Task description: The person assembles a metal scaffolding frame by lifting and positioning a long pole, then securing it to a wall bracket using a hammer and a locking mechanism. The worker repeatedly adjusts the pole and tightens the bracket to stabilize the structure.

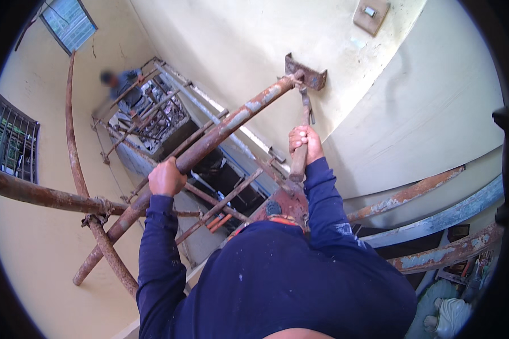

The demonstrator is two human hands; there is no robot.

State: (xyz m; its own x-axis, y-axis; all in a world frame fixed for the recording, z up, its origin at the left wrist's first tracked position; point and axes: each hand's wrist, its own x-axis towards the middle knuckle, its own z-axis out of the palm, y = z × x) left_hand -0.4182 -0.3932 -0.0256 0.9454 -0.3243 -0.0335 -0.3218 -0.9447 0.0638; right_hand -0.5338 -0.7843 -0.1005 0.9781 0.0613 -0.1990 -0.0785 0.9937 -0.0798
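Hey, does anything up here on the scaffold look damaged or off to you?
Yes. The scaffold pipe gripped by the left hand is heavily rusted, with paint flaking off in patches. Its end meets a rusty wall bracket, right where the hammer in the right hand reaches. The crossing pipes are lashed together with wire.

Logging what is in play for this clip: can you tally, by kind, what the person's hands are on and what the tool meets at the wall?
Hammer, held in the right hand: 1
Rusty scaffold pipe, gripped by the left hand: 1
Metal wall bracket at the pipe's end, by the hammer head: 1
Total: 3
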